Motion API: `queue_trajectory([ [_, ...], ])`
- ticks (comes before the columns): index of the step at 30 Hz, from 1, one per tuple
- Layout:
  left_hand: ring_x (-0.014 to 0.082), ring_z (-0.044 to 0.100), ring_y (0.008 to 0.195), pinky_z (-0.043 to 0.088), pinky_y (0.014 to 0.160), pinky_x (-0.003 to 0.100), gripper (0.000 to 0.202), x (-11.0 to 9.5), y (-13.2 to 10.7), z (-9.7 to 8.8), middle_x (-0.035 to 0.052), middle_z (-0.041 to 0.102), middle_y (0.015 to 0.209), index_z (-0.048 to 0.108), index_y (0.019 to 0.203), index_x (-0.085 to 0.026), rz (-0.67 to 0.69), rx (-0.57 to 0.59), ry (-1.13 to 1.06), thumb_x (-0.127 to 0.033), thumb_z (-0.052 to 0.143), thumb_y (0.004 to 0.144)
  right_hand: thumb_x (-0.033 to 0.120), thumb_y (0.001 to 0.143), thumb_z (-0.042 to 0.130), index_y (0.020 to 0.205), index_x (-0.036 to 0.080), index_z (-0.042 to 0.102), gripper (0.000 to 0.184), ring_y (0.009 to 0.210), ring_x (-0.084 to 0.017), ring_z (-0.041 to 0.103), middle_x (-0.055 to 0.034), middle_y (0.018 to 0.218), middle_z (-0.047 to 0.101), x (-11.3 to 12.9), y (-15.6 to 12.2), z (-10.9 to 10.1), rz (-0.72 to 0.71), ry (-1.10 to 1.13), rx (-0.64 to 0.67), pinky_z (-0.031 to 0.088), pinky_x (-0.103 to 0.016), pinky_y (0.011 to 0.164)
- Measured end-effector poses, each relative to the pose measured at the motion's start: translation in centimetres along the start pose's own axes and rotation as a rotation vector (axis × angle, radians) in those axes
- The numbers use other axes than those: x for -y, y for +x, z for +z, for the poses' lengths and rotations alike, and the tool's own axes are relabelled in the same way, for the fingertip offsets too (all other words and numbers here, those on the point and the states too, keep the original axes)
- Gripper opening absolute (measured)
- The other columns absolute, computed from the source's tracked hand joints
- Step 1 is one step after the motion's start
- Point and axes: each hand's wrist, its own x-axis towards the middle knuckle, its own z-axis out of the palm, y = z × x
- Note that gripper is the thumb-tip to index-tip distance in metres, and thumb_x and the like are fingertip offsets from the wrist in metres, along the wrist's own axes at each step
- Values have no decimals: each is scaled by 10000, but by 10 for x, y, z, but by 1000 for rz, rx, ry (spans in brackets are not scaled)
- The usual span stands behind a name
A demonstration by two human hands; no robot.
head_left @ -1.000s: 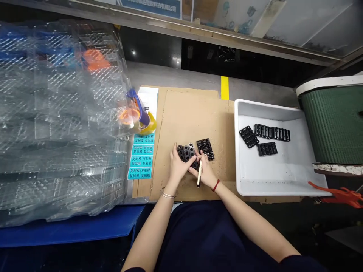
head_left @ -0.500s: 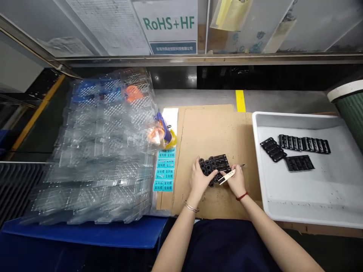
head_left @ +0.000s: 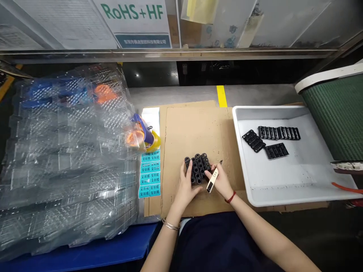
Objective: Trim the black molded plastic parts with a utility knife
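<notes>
My left hand (head_left: 186, 187) grips a black moulded plastic part (head_left: 197, 169) from its left side, holding it on the cardboard sheet (head_left: 193, 132). The part is a ribbed block of round tubes, and its underside is hidden. My right hand (head_left: 219, 181) sits against the part's lower right, holding a craft knife (head_left: 212, 180) with a cream handle. The knife's small dark blade tip points up and to the right, just beside the part.
A white plastic tray (head_left: 295, 196) on the right holds several black parts. Stacked transparent blister trays (head_left: 70, 162) fill the left. A tape dispenser (head_left: 143, 133) and blue printed labels (head_left: 150, 173) lie between them and the cardboard. A green belt (head_left: 337, 117) runs past the far right.
The view has shifted. The flat black piece lying apart earlier no longer shows separately; one black block sits between my hands. The knife has tilted, its blade now up and right.
</notes>
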Motion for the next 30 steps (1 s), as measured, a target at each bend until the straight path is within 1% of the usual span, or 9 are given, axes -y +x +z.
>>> queue_trajectory([
  [2, 360, 228, 1559, 336, 1220, 549, 989, 2, 5, 2, 128, 115, 1686, 241, 1588, -351, 21, 8, 10, -70, 726, 773, 379, 964, 666, 1108, 159, 655, 263, 885, -189, 689, -49, 1054, 699, 0, 3, -1, 18, -1, 21, 593, -389, 793],
  [5, 351, 181, 1571, 292, 1246, 533, 950, 2, 32, 6, 129, 136, 1681, 262, 1587, -329, 53, -9, 22, -49, 700, 793, 373, 968, 660, 1125, 161, 652, 264, 908, -196, 684, -52, 1071, 693, -2, 20, -1, 39, -18, 15, 589, -398, 809],
  [12, 379, 272, 1539, 340, 1218, 549, 965, -25, 132, 5, 193, 197, 1678, 318, 1574, -249, 163, -64, 64, 25, 705, 732, 360, 984, 641, 1178, 161, 642, 278, 894, -191, 693, -60, 1100, 694, 13, 113, -10, -1, -70, -33, 603, -384, 780],
  [16, 388, 315, 1519, 393, 1177, 551, 980, -34, 153, -7, 213, 261, 1661, 329, 1571, -233, 211, -86, 93, -69, 778, 714, 354, 984, 644, 1168, 158, 647, 269, 870, -182, 696, -58, 1087, 699, 32, 136, -16, -76, -72, -24, 607, -370, 758],
  [19, 374, 260, 1544, 372, 1192, 524, 1024, -29, 139, -13, 209, 250, 1661, 333, 1564, -229, 214, -109, 95, -105, 806, 664, 350, 981, 650, 1146, 155, 656, 256, 900, -191, 699, -59, 1091, 703, 37, 114, -27, -133, -73, -55, 605, -389, 791],
  [22, 361, 172, 1571, 273, 1237, 556, 930, -20, 104, -9, 197, 259, 1642, 329, 1545, -200, 195, -149, 60, -176, 747, 714, 346, 978, 653, 1120, 160, 670, 235, 1010, -218, 695, -71, 1154, 704, 33, 70, -54, -179, -101, -136, 589, -436, 884],
  [25, 367, 213, 1553, 220, 1251, 598, 753, -6, 59, 8, 205, 303, 1563, 336, 1520, -159, 148, -180, 5, -347, 616, 846, 348, 990, 631, 1109, 171, 676, 218, 1106, -236, 671, -81, 1219, 693, 16, 33, -100, -158, -183, -295, 556, -471, 963],
  [27, 409, 333, 1490, 293, 1210, 644, 693, 3, 29, 25, 205, 356, 1475, 398, 1475, -156, 95, -163, -20, -433, 583, 867, 354, 988, 633, 1140, 170, 667, 242, 1125, -247, 661, -87, 1243, 680, -4, 23, -138, -99, -259, -423, 549, -485, 970],
  [30, 433, 479, 1377, 437, 1110, 664, 625, 12, -9, 52, 191, 414, 1398, 485, 1403, -175, 20, -103, -39, -497, 564, 873, 374, 972, 653, 1197, 165, 646, 307, 1076, -248, 671, -87, 1226, 673, -39, 31, -195, -1, -368, -552, 566, -478, 923],
])
